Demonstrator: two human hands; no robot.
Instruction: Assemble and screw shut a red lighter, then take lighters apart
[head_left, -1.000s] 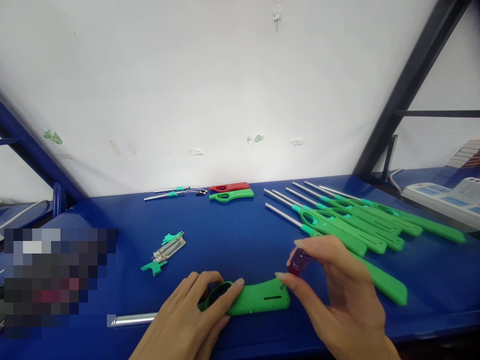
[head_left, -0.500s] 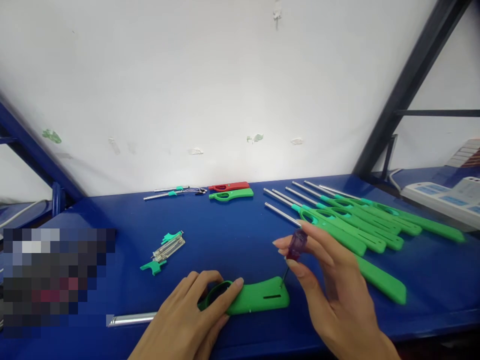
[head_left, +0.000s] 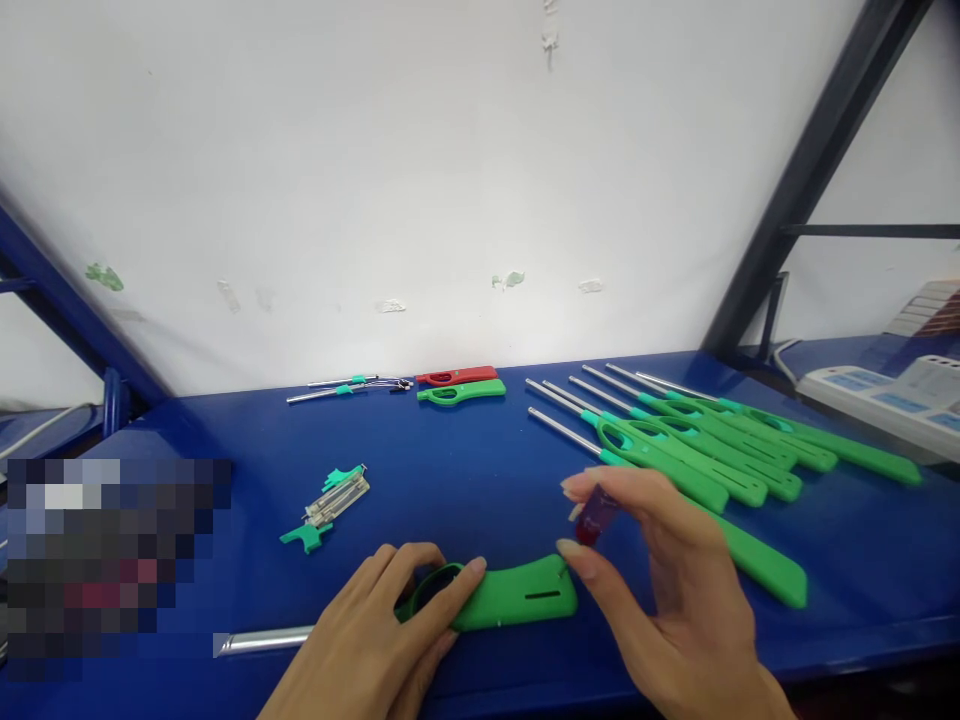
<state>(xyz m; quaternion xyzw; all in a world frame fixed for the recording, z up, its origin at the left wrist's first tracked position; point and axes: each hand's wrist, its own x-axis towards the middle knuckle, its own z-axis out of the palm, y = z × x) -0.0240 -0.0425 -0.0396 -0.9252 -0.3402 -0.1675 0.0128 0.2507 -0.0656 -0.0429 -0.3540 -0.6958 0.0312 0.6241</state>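
My left hand presses a green lighter body against the blue table, fingers wrapped round its trigger loop. The lighter's metal tube sticks out to the left of that hand. Between the thumb and fingers of my right hand is a small screwdriver with a dark purple-red handle. Its tip is at the upper right corner of the green body, above the slot.
Several green lighters lie side by side at the right. A red casing, a green casing and wired tubes lie by the wall. Teal and clear parts lie left of centre. A white device stands far right.
My right hand and the screwdriver have lowered a little, and the handle leans more. My left hand holds the green body in the same place.
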